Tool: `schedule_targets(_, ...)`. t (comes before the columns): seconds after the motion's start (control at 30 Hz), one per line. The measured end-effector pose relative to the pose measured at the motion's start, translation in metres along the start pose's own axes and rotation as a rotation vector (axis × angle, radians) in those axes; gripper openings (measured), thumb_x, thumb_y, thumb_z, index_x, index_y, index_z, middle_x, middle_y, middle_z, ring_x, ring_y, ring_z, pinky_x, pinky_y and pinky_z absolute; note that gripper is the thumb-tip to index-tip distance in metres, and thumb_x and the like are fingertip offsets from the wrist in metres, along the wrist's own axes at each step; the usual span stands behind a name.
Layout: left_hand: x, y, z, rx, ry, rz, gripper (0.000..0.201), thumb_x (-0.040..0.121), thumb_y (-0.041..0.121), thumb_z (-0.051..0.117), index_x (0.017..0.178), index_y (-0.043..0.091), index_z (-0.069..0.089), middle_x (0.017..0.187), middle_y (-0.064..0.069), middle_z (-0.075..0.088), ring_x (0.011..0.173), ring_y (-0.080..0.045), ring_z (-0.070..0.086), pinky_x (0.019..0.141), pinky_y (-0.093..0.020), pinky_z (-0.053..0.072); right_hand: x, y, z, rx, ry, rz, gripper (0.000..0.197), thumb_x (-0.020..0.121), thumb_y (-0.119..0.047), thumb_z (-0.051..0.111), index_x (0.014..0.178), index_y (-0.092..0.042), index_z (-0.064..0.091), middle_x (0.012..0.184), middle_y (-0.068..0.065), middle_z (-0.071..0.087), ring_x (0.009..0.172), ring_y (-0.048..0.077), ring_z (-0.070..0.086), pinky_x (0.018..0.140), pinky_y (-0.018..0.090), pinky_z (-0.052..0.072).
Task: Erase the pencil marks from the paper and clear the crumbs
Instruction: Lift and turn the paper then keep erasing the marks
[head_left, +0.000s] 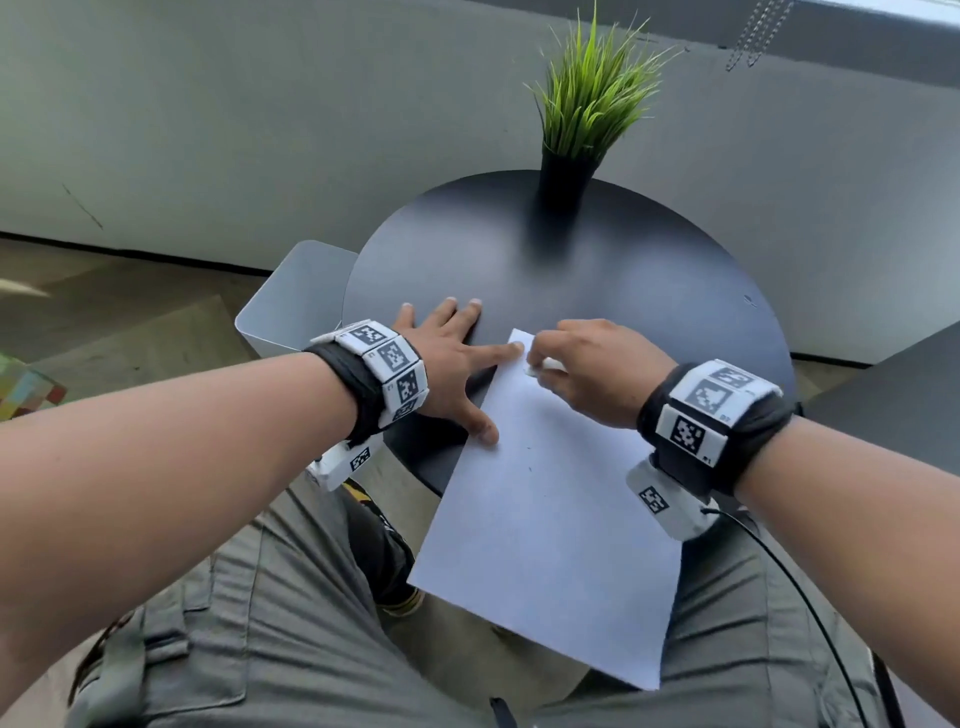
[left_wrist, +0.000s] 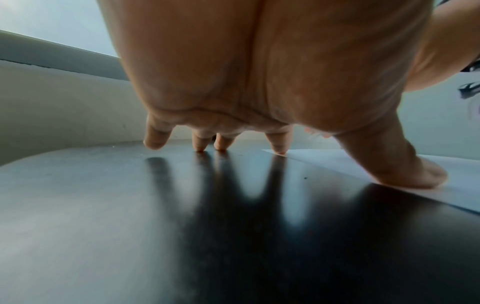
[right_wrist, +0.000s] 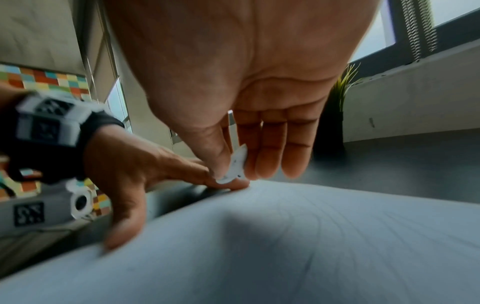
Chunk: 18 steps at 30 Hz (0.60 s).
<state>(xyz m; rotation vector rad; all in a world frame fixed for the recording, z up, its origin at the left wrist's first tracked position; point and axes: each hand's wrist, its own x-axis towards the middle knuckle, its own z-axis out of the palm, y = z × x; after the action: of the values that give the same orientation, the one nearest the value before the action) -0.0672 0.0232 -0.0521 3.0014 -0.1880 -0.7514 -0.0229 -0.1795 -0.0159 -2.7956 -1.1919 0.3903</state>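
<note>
No words, brands or numbers can be read. The white wristband blocks (head_left: 395, 364) carry only black-and-white square code patterns, and tiny characters beside them are too small to make out.

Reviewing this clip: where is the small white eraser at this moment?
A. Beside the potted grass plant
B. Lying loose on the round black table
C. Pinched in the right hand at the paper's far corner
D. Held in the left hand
C: the right hand pinches the small white eraser over the far corner of the white sheet of paper; the left hand lies flat, holding nothing.
</note>
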Motion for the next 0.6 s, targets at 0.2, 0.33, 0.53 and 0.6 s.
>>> schedule_targets(0.2, 0.003, -0.003, -0.004, 0.033, -0.017, 0.024, 0.121, 0.044, 0.096, 0.064, 0.141, 0.07, -0.004, 0.167, -0.008, -0.014, 0.153, -0.035, -0.012, 0.114, -0.073, 0.007, 0.016, -0.001, 0.015, -0.089, 0.053, -0.097, 0.018, 0.096, -0.034, 0.049, 0.105, -0.023, 0.059, 0.094, 0.0, 0.055, 0.09, 0.027, 0.058, 0.066, 0.032, 0.04)
schedule_targets(0.33, 0.006, -0.002, -0.005, 0.093, -0.023, 0.028, 0.127, 0.041, 0.099, 0.061, 0.142, 0.069, -0.01, 0.167, -0.008, -0.017, 0.153, -0.036, -0.015, 0.114, -0.073, 0.006, -0.006, -0.02, 0.03, -0.197, -0.044, -0.4, 0.016, 0.073, -0.017, 0.075, 0.08, -0.017, 0.061, 0.078, 0.003, 0.056, 0.069, 0.028, 0.059, 0.052, 0.027, 0.035)
schedule_targets(0.53, 0.01, -0.003, -0.01, 0.124, -0.016, 0.054, 0.123, 0.041, 0.1, 0.06, 0.136, 0.071, -0.013, 0.167, -0.011, -0.016, 0.153, -0.037, -0.014, 0.115, -0.071, 0.004, 0.015, -0.003, 0.017, -0.23, 0.069, -0.188, 0.017, 0.087, -0.022, 0.056, 0.103, -0.024, 0.06, 0.086, -0.003, 0.051, 0.082, 0.026, 0.06, 0.056, 0.033, 0.047)
schedule_targets(0.6, 0.009, -0.002, -0.01, 0.14, -0.026, 0.042, 0.127, 0.04, 0.102, 0.058, 0.139, 0.07, -0.015, 0.167, -0.01, -0.018, 0.153, -0.037, -0.015, 0.115, -0.071, 0.005, 0.003, -0.017, 0.025, -0.259, 0.005, -0.337, 0.01, 0.075, -0.019, 0.066, 0.084, -0.019, 0.061, 0.079, -0.001, 0.056, 0.071, 0.025, 0.061, 0.05, 0.03, 0.047)
